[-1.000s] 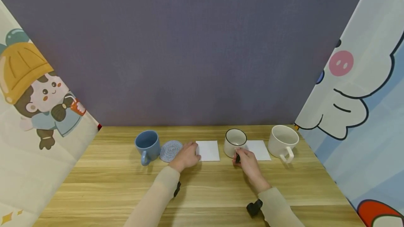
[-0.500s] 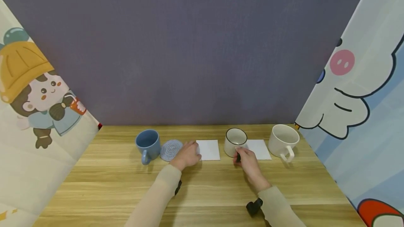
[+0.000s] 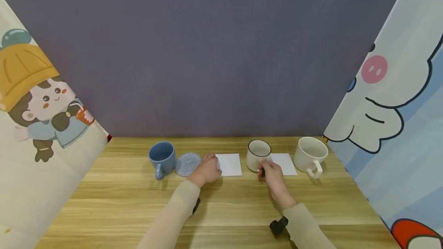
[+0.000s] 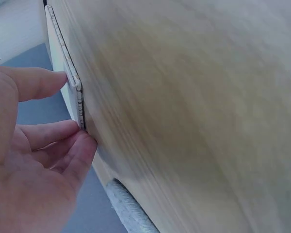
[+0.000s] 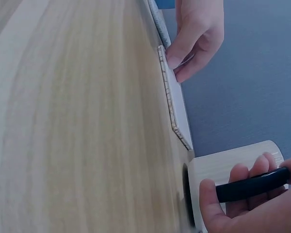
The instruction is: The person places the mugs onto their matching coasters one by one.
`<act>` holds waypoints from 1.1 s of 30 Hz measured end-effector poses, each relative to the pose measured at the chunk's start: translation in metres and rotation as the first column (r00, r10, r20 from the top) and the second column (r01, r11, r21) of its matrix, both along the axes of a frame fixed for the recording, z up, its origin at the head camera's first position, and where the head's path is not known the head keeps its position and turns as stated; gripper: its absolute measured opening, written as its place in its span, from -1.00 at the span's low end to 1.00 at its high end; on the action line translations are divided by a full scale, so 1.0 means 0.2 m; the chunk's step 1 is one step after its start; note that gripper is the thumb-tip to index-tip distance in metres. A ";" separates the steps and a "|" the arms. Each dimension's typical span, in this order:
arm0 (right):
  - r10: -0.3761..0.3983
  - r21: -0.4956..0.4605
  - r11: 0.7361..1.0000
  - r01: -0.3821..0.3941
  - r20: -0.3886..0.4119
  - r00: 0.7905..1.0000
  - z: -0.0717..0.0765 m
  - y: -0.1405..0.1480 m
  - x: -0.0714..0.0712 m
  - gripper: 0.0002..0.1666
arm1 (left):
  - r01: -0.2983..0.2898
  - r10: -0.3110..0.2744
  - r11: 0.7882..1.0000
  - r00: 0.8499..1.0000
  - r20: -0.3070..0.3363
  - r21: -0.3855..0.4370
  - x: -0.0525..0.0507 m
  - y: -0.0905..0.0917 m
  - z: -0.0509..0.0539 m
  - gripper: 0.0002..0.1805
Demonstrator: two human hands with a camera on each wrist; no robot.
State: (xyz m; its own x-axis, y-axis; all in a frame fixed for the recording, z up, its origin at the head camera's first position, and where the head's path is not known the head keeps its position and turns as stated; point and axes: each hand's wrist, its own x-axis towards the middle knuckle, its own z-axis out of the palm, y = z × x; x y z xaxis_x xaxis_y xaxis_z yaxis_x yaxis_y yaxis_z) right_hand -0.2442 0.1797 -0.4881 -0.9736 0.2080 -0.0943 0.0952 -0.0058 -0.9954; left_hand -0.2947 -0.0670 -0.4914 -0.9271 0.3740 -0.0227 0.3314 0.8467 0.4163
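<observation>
The left hand [image 3: 206,170] touches the left edge of a white square coaster [image 3: 230,165]; in the left wrist view its thumb and fingertips lie at the corner of that coaster [image 4: 68,73]. The right hand [image 3: 272,176] pinches the black handle [image 5: 254,185] of a white mug with a dark rim [image 3: 254,158]. That mug stands upright between the middle coaster and a second white square coaster [image 3: 283,164]. A round blue-grey woven coaster [image 3: 187,164] lies just left of the left hand.
A blue mug [image 3: 162,159] stands at the left of the row, its handle toward the front. At the right end stands a plain white mug [image 3: 309,155]. A grey panel [image 3: 214,57] rises behind the wooden table [image 3: 228,210], with cartoon-printed sheets at both sides.
The right hand has shifted very slightly to the right at the dark-rimmed mug's handle. The left hand has stayed nearly still at the coaster's edge.
</observation>
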 end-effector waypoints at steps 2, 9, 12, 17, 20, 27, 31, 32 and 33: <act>0.002 -0.015 1.000 -0.002 -0.002 1.000 0.01 0.00 0.00 -0.61 | -0.002 0.002 1.000 1.000 0.001 0.008 0.01 0.01 0.00 -0.52; 0.013 -0.041 0.999 -0.013 -0.012 1.000 0.01 0.00 0.00 -0.63 | -0.033 0.032 0.998 0.999 0.033 0.054 0.00 0.02 0.00 -0.56; 0.012 -0.046 0.999 -0.012 -0.020 1.000 0.01 0.00 0.00 -0.63 | -0.052 0.048 0.996 0.998 0.046 0.073 0.00 0.02 0.00 -0.55; 0.015 -0.059 0.998 -0.017 -0.030 0.999 0.01 0.00 0.00 -0.63 | -0.081 0.076 0.992 0.996 0.051 0.097 0.01 0.03 0.00 -0.56; 0.022 -0.054 0.998 -0.024 -0.032 0.999 0.01 0.00 0.00 -0.62 | -0.091 0.086 0.990 0.995 0.051 0.107 0.00 0.03 0.00 -0.59; 0.048 -0.027 0.998 -0.049 -0.040 0.998 0.01 -0.01 -0.02 -0.60 | -0.112 0.106 0.987 0.993 0.058 0.117 -0.01 0.03 0.00 -0.66; 0.055 -0.018 0.998 -0.056 -0.055 0.997 0.02 -0.02 -0.03 -0.60 | -0.118 0.112 0.986 0.992 0.054 0.122 -0.02 0.03 0.00 -0.62; 0.057 -0.018 0.998 -0.058 -0.057 0.997 0.02 -0.02 -0.03 -0.60 | -0.117 0.112 0.985 0.992 0.051 0.126 -0.02 0.03 0.00 -0.62; 0.058 -0.018 0.998 -0.059 -0.060 0.996 0.02 -0.03 -0.03 -0.60 | -0.116 0.111 0.985 0.993 0.048 0.129 -0.03 0.03 0.00 -0.62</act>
State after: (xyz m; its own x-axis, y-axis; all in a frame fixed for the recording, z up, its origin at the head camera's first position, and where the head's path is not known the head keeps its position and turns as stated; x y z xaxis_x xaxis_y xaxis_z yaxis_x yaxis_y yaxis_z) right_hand -0.2512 0.1746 -0.4832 -0.9880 0.1492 -0.0392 0.0364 -0.0214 -0.9991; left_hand -0.2998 -0.0619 -0.4920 -0.9631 0.2687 -0.0187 0.2169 0.8149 0.5376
